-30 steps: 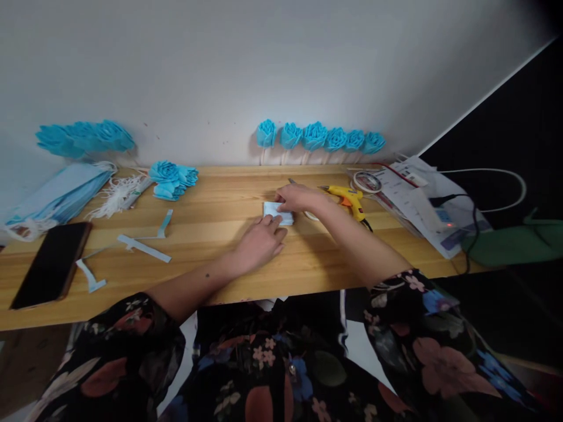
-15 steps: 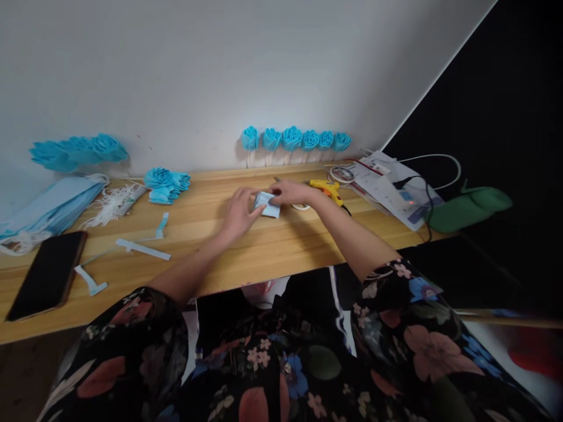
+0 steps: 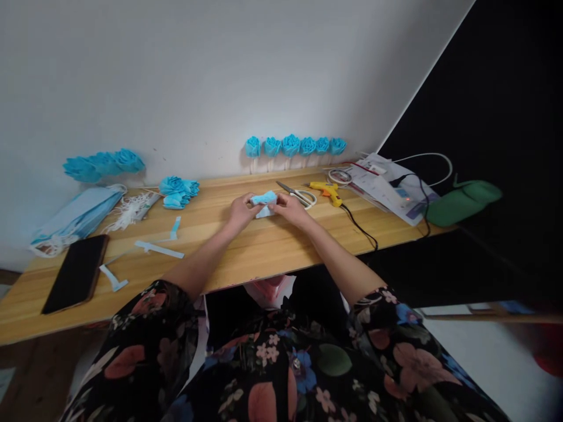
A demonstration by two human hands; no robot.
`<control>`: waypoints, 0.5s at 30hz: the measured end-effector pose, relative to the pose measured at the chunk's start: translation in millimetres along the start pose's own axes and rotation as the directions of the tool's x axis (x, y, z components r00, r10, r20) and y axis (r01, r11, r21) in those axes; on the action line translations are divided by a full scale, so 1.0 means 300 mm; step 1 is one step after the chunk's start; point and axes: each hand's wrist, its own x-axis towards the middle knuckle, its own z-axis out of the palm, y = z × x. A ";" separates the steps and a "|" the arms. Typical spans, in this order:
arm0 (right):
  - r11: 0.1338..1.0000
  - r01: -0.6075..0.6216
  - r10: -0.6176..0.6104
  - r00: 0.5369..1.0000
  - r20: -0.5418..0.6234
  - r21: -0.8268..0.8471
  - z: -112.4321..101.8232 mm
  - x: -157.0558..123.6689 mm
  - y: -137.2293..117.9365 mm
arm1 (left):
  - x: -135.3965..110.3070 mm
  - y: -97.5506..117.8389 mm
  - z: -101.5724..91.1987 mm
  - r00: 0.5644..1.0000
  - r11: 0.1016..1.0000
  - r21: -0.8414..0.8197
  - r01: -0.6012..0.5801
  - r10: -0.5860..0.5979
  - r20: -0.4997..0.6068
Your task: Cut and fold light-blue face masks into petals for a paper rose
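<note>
A small folded piece of light blue material (image 3: 264, 203) is lifted just above the wooden table (image 3: 264, 246), held between both hands. My left hand (image 3: 241, 212) pinches its left end and my right hand (image 3: 291, 207) pinches its right end. Scissors (image 3: 295, 194) lie just behind my right hand, and a yellow glue gun (image 3: 326, 190) lies to their right with its black cord (image 3: 361, 225) running toward the table's front edge.
Blue paper-like roses (image 3: 292, 145) line the wall at the back; more roses (image 3: 178, 191) and blue face masks (image 3: 74, 214) lie at the left. A black phone (image 3: 77, 272) and cut blue strips (image 3: 159, 249) sit front left. Papers, a power strip (image 3: 402, 196) and a green object (image 3: 464, 201) are at the right.
Both hands have lifted the blue piece off the table and drawn it closer to me. My right hand has moved off the scissors area, so the scissors now show.
</note>
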 end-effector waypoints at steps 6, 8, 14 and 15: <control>0.969 0.022 -0.010 0.999 0.047 -0.246 -0.017 0.015 0.040 | 0.000 -0.003 0.004 0.999 0.976 0.215 0.032 -0.040 0.033; 0.945 0.006 0.008 0.999 0.040 -0.327 -0.016 0.009 0.048 | -0.001 -0.012 0.011 0.996 0.968 0.245 0.052 -0.068 0.058; 0.922 0.029 -0.025 1.000 0.016 -0.387 -0.019 -0.009 0.051 | -0.001 -0.030 0.024 0.997 0.958 0.283 0.049 -0.063 0.039; 0.929 0.035 -0.036 0.999 0.005 -0.369 -0.022 -0.010 0.050 | 0.001 -0.032 0.025 0.997 0.960 0.277 0.051 -0.062 0.034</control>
